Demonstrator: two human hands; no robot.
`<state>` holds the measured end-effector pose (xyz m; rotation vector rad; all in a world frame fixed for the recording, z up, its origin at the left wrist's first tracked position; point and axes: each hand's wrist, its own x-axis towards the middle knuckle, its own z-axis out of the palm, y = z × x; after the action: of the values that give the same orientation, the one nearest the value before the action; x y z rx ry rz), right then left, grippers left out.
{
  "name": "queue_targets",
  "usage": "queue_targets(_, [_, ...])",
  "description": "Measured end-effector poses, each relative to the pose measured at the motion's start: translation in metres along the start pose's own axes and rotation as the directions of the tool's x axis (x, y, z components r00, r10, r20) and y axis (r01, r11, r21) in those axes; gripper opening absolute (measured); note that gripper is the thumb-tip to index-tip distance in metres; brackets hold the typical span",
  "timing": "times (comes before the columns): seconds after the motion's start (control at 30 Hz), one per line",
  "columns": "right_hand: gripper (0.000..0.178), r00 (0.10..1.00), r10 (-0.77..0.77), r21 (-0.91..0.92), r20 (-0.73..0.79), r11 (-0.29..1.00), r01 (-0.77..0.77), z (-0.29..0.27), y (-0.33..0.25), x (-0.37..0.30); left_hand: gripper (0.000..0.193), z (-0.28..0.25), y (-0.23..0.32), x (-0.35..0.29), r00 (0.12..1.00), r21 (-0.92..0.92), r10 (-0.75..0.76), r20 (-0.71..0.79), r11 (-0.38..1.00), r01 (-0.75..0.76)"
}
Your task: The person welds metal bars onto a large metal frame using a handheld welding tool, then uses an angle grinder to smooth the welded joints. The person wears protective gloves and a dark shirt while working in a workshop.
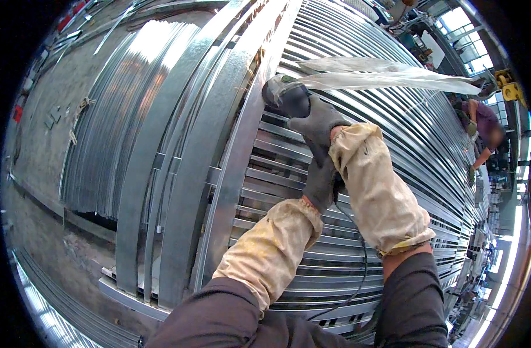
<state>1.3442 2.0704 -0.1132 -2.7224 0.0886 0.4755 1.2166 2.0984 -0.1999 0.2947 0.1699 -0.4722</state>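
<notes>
My two gloved hands grip an angle grinder (286, 93) from behind, its head tilted against the edge of a broad metal beam (248, 136). My right hand (319, 120) is closed around the front of its body. Lower down, my left hand (320, 181) wraps the rear part, which is mostly hidden by the glove. A dark cable (365, 255) trails from there toward my lap. Beneath the hands lies a frame of many parallel metal bars (277, 188). The grinder's disc cannot be made out.
Pale, thin strips (387, 78) lie across the bars ahead. Long metal profiles (187, 214) run along the left, beside a stack of thin metal lengths (112, 127). Another person (484, 119) bends over the frame's far right side. A yellow hoist hook (510, 87) hangs behind.
</notes>
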Motion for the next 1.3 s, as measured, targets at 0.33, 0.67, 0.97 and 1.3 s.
queue_targets(0.33, [0.07,0.999,-0.043,-0.014,0.031,0.999,0.044,-0.002,0.008,0.0,0.048,-0.002,-0.009,-0.002,1.0,0.007,0.005,0.002,1.0,-0.005])
queue_targets(0.67, [0.073,0.992,-0.106,-0.03,-0.061,0.994,0.105,0.009,0.009,-0.011,0.041,-0.007,-0.022,-0.001,0.994,0.025,0.097,-0.045,0.995,-0.096])
queue_targets(0.97, [0.073,1.0,0.002,-0.025,-0.012,1.0,-0.002,0.003,0.009,-0.015,0.054,-0.013,-0.024,-0.004,1.0,0.024,0.012,0.003,1.0,-0.012])
queue_targets(1.3, [0.07,0.997,-0.049,0.082,0.06,0.996,0.044,-0.01,-0.007,-0.021,0.058,-0.008,-0.018,-0.006,0.999,-0.009,0.023,-0.045,1.0,-0.023])
